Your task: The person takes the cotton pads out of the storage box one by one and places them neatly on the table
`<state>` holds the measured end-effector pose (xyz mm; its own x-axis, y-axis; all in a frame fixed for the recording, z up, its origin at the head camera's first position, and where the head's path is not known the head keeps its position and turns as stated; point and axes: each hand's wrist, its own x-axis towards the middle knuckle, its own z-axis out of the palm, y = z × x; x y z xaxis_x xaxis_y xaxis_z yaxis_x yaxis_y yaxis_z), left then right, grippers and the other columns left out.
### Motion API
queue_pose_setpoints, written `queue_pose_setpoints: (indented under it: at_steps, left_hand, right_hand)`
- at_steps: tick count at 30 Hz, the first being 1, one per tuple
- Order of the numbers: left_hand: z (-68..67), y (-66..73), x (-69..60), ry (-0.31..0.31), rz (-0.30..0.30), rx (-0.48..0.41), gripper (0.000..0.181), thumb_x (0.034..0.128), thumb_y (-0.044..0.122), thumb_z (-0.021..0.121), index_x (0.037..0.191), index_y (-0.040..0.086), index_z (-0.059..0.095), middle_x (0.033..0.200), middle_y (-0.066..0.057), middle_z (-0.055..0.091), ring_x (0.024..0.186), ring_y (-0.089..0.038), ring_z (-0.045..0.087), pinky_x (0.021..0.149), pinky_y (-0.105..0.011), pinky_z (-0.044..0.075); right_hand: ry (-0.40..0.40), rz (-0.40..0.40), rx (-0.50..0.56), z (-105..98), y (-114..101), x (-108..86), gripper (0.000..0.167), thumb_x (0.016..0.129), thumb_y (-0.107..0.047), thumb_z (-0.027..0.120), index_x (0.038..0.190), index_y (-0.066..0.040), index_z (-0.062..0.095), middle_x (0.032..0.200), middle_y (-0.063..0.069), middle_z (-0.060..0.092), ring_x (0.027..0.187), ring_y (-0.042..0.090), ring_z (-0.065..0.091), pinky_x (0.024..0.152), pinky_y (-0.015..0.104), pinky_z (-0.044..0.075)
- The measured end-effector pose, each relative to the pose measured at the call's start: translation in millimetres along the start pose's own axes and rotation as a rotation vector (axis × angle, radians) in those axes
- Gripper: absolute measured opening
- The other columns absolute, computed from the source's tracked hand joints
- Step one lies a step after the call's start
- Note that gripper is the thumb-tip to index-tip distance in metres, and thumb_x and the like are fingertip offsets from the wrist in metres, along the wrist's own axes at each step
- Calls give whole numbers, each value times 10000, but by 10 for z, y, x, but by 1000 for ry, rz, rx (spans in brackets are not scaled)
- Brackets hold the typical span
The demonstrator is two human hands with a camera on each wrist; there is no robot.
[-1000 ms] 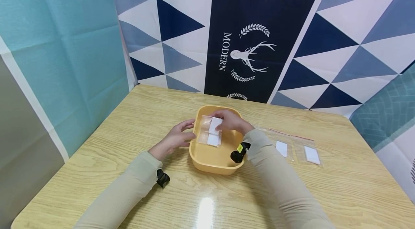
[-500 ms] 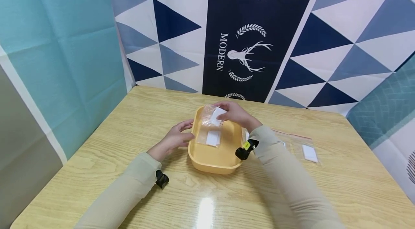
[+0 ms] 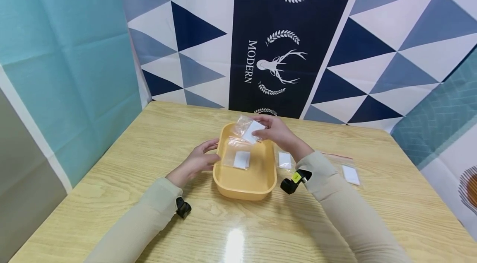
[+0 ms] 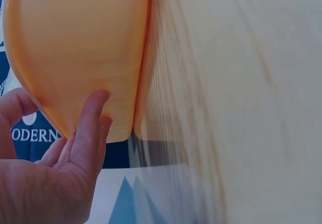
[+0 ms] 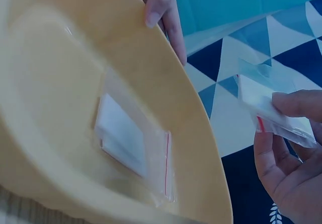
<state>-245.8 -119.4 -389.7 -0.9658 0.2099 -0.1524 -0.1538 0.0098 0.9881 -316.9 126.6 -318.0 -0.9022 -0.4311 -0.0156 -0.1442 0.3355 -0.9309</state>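
A yellow plastic basin [image 3: 244, 182] stands on the table. My right hand [image 3: 278, 131] pinches a clear zip bag [image 3: 254, 131] with a flat white piece inside, between thumb and fingers, above the basin's far end. The right wrist view shows this held bag [image 5: 261, 100] and its red seal line close up. Another zip bag with a white piece [image 3: 241, 159] lies on the basin floor. My left hand [image 3: 194, 162] touches the basin's left side with spread fingers. In the left wrist view, its fingers [image 4: 86, 138] lie against the outer wall.
On the wooden table [image 3: 186, 130], right of the basin, lie a zip bag with a white piece [image 3: 285, 160] and another bag [image 3: 350, 174] farther right, partly behind my right sleeve. A patterned cloth [image 3: 201, 47] hangs behind the table's back edge.
My right hand has lifted one zip bag off the basin floor, upward and toward the far rim. The other bag stays in the basin. My left hand keeps its place at the basin's side.
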Motion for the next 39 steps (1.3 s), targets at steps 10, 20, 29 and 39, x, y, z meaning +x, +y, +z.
queue_pose_setpoints:
  at_steps: [10,20,29,39]
  left_hand:
    - [-10,-7,-11,-16,8,-16,651,853,-22,570,1444,58,308,1437,-189,324,1128,-386,512,823,-418,531]
    - [-7,-10,-9,-21,4,-10,643,863,-27,552,1447,62,299,1439,-187,319,1131,-391,509,832,-430,525]
    - [-18,-24,-13,-27,4,-21,647,859,-28,553,1447,63,300,1435,-185,323,1142,-395,498,830,-425,527]
    - [-10,12,-49,-38,6,-33,653,867,-31,546,1456,60,277,1448,-193,299,1149,-410,487,838,-438,522]
  right_hand:
    - [34,19,51,-87,-3,-297,444,846,-13,647,1271,7,522,978,93,623,770,159,597,704,311,552]
    - [86,-5,15,-253,105,-637,422,855,-56,657,1245,36,525,1009,87,621,845,138,599,752,306,548]
    - [109,-32,-9,-397,267,-914,433,864,-113,663,1241,50,528,983,53,649,843,100,609,749,256,540]
    - [139,32,-80,-485,473,-1161,432,869,-194,666,1219,32,550,1117,134,591,860,114,583,752,242,528]
